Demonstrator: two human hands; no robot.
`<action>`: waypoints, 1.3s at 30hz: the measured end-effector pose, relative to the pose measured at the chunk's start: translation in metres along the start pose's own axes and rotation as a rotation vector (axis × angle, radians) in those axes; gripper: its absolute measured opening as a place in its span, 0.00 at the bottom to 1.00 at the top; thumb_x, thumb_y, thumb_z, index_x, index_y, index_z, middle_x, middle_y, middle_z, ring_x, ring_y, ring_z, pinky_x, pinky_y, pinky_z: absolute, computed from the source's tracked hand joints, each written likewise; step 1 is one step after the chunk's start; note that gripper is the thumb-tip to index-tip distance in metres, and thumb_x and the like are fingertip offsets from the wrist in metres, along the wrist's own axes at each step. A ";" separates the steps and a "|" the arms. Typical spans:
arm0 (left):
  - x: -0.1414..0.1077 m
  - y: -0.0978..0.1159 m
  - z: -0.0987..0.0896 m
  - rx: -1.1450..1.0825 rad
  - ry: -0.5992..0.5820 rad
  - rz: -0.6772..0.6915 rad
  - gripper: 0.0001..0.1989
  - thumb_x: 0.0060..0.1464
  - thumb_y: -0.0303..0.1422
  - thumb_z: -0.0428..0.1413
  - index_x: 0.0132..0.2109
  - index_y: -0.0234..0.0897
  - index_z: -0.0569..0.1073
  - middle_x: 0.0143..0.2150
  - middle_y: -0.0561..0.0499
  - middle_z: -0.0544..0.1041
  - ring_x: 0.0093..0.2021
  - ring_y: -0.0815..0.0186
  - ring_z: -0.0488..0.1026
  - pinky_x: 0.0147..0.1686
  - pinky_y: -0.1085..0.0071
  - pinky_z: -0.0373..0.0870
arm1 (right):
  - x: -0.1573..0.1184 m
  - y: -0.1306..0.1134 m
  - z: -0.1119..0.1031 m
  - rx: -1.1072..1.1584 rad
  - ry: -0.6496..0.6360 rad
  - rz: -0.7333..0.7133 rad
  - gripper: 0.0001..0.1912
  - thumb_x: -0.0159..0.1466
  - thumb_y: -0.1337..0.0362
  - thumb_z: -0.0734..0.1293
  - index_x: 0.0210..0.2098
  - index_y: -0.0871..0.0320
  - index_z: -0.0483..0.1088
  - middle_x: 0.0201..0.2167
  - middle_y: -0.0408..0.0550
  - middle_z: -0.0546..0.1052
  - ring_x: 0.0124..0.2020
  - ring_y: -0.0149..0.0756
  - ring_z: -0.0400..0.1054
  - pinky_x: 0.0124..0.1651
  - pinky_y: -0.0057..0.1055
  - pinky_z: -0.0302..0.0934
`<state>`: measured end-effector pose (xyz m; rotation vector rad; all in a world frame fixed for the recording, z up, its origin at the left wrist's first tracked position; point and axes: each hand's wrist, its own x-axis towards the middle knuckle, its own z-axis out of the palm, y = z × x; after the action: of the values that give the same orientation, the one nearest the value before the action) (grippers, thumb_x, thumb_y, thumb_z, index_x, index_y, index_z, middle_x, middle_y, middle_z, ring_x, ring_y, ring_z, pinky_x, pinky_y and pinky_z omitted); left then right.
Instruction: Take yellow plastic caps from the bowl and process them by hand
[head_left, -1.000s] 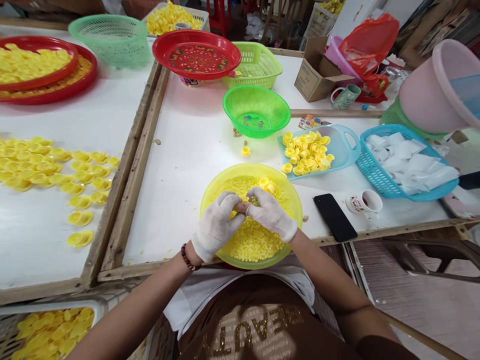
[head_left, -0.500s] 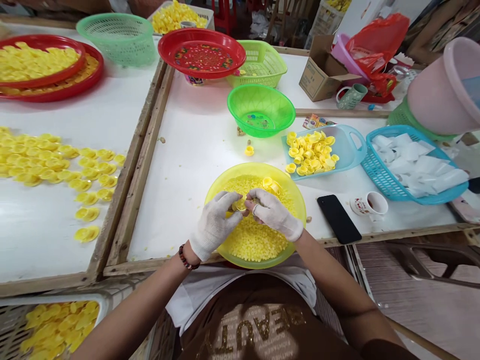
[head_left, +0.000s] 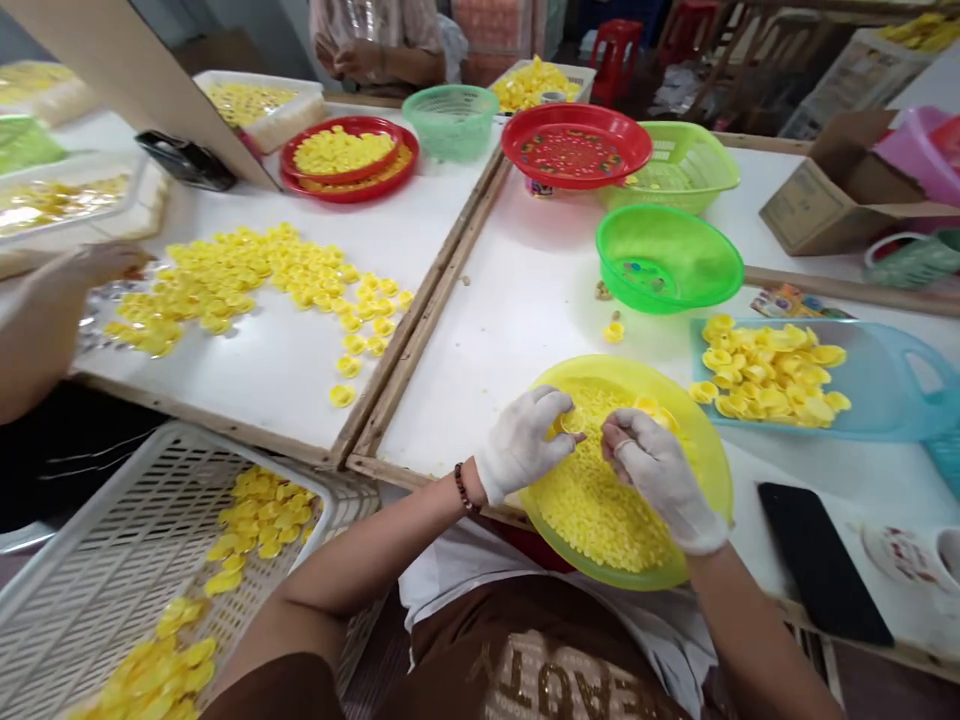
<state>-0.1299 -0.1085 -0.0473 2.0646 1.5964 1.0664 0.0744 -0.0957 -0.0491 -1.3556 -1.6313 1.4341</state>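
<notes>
My left hand (head_left: 525,445), in a white glove with bare fingertips, pinches a small yellow plastic cup-shaped piece (head_left: 572,421). To its right, my right hand (head_left: 664,480), gloved the same way, has thumb and fingers pressed together; what is between them, if anything, is hidden. Both hands are above a translucent yellow basin (head_left: 718,480) filled with small yellow pellets (head_left: 600,525). A few more yellow cup pieces (head_left: 657,410) lie on the pellets behind my right hand. A single yellow cup piece (head_left: 613,331) rests on the white table beyond the basin.
A blue tray (head_left: 885,370) holds many yellow cups, with a black phone (head_left: 823,562) and mug (head_left: 907,555) nearer. Behind stand a green bowl (head_left: 670,262) and red tray (head_left: 576,150). Left, another person's hand (head_left: 109,262) is beside spread yellow pieces (head_left: 247,265) above a white crate (head_left: 176,450).
The view has swung left, bringing other people and the crate into sight. My hands have moved slightly apart; the left still holds the yellow cup-shaped piece.
</notes>
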 end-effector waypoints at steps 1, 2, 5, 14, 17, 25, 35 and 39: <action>0.002 -0.007 -0.008 0.020 0.026 -0.024 0.15 0.66 0.39 0.56 0.54 0.35 0.73 0.53 0.43 0.74 0.47 0.62 0.75 0.47 0.61 0.77 | -0.001 0.002 -0.003 -0.034 0.005 -0.016 0.13 0.69 0.51 0.62 0.37 0.54 0.66 0.26 0.43 0.69 0.22 0.32 0.59 0.24 0.32 0.56; 0.005 -0.017 -0.018 0.036 0.052 -0.046 0.15 0.67 0.39 0.55 0.55 0.35 0.73 0.53 0.43 0.74 0.47 0.62 0.75 0.47 0.61 0.77 | -0.003 0.004 -0.005 -0.101 0.013 -0.054 0.12 0.69 0.52 0.62 0.36 0.54 0.67 0.26 0.44 0.69 0.24 0.34 0.61 0.26 0.33 0.58; 0.013 -0.052 -0.064 0.075 0.153 -0.124 0.14 0.65 0.39 0.57 0.51 0.35 0.74 0.47 0.44 0.77 0.43 0.63 0.75 0.46 0.62 0.75 | -0.009 0.010 -0.008 -0.331 0.014 -0.178 0.10 0.69 0.55 0.62 0.36 0.53 0.69 0.30 0.48 0.74 0.31 0.41 0.68 0.35 0.39 0.63; -0.001 -0.085 -0.129 -0.114 0.284 -0.433 0.19 0.53 0.41 0.64 0.48 0.33 0.75 0.39 0.48 0.79 0.37 0.64 0.76 0.37 0.70 0.72 | -0.005 0.006 0.007 -0.562 -0.101 -0.315 0.09 0.71 0.64 0.58 0.39 0.54 0.69 0.36 0.49 0.78 0.38 0.41 0.72 0.43 0.40 0.65; -0.005 -0.053 -0.093 -0.280 0.134 -0.325 0.20 0.54 0.41 0.65 0.49 0.34 0.73 0.40 0.48 0.78 0.37 0.65 0.76 0.37 0.69 0.75 | -0.001 -0.002 0.005 -0.703 -0.126 -0.353 0.10 0.71 0.64 0.58 0.40 0.55 0.71 0.37 0.49 0.78 0.39 0.42 0.72 0.45 0.40 0.65; 0.011 0.005 -0.009 -0.197 -0.053 0.152 0.14 0.54 0.32 0.65 0.45 0.37 0.70 0.46 0.47 0.76 0.36 0.68 0.73 0.39 0.68 0.75 | -0.013 -0.009 -0.005 -0.589 0.135 -0.536 0.17 0.66 0.59 0.69 0.53 0.55 0.67 0.49 0.55 0.75 0.51 0.47 0.70 0.55 0.44 0.65; 0.011 0.014 0.014 -0.107 0.029 0.196 0.16 0.55 0.34 0.65 0.44 0.39 0.66 0.48 0.44 0.76 0.44 0.61 0.77 0.42 0.64 0.77 | -0.025 0.006 -0.027 -0.418 -0.028 -0.539 0.05 0.68 0.67 0.61 0.36 0.54 0.68 0.35 0.47 0.75 0.38 0.37 0.69 0.43 0.35 0.64; 0.006 0.015 0.019 0.021 0.050 0.366 0.13 0.59 0.32 0.62 0.44 0.39 0.64 0.48 0.43 0.76 0.47 0.58 0.77 0.43 0.63 0.77 | -0.023 -0.005 -0.022 -0.194 0.083 -0.342 0.04 0.67 0.61 0.66 0.40 0.54 0.68 0.31 0.43 0.74 0.32 0.34 0.68 0.38 0.33 0.63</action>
<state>-0.1048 -0.1041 -0.0483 2.4230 1.2822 1.2298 0.1004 -0.1081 -0.0345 -1.1492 -1.8775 1.0302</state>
